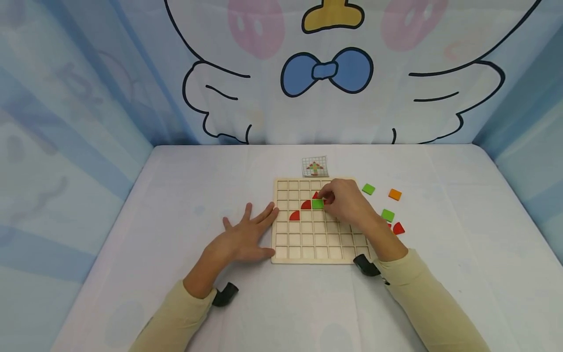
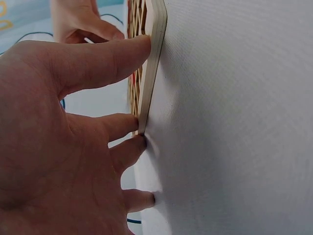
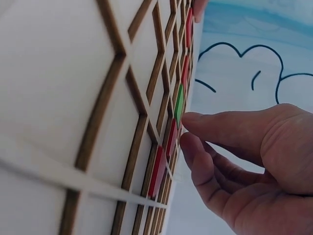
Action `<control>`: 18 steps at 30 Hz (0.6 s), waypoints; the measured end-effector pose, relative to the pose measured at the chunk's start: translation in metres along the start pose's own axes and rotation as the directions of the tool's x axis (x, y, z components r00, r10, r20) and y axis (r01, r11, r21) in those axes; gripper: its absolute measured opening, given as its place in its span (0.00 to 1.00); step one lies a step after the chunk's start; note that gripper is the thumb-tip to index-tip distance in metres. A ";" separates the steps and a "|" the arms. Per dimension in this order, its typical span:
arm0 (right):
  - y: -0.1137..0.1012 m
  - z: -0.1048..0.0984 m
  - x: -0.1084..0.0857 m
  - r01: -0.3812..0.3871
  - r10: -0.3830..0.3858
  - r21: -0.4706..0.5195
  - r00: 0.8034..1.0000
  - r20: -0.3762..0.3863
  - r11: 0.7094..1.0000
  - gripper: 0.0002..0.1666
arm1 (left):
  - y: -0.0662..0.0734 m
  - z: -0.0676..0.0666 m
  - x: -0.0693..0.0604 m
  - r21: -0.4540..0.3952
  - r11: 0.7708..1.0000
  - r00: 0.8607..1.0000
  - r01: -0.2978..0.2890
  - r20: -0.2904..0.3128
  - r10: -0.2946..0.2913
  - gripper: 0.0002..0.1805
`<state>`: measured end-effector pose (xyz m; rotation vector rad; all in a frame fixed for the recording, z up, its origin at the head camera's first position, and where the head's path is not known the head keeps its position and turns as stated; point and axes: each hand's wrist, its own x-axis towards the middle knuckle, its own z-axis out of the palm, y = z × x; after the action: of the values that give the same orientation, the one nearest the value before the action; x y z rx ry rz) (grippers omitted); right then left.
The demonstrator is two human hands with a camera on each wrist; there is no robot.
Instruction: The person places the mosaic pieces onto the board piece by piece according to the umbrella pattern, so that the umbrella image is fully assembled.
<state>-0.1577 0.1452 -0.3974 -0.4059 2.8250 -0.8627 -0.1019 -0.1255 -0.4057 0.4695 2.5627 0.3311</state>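
A wooden grid board (image 1: pixel 308 239) lies on the table. My left hand (image 1: pixel 246 239) spreads its fingers by the board's left side; in the left wrist view the thumb (image 2: pixel 107 63) and another finger touch the board's edge. Over the upper part of the board, my right hand (image 1: pixel 349 203) bends its fingers, thumb and forefinger close together beside a red triangle (image 1: pixel 315 195) and a green square (image 1: pixel 317 204). Whether they pinch a piece is hidden. Two red quarter-rounds (image 1: pixel 306 205) step down leftward; two more red pieces (image 3: pixel 157 171) show on the board in the right wrist view.
A small pattern card (image 1: pixel 314 167) lies behind the board. Right of it are loose pieces: green squares (image 1: pixel 368 189), an orange square (image 1: pixel 395 194) and a red quarter-round (image 1: pixel 398 228), with another red piece partly behind my right forearm. A printed curtain (image 1: pixel 325 112) hangs behind the table.
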 end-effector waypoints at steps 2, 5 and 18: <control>0.002 -0.002 -0.002 -0.023 0.023 0.014 1.000 0.001 1.000 0.14 | 0.000 0.000 0.000 0.004 1.000 1.000 0.001 0.001 -0.001 0.52; 0.007 -0.006 -0.004 -0.048 0.048 0.024 0.999 0.005 0.999 0.14 | 0.000 0.000 0.000 0.006 1.000 1.000 0.003 0.002 -0.003 0.52; 0.030 -0.031 -0.010 -0.116 0.116 0.007 0.992 -0.056 0.993 0.16 | 0.000 0.000 -0.001 0.002 1.000 1.000 0.000 -0.001 0.000 0.53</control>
<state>-0.1616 0.1885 -0.3885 -0.2170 2.8646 -0.8690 -0.1010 -0.1261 -0.4050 0.4700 2.5643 0.3293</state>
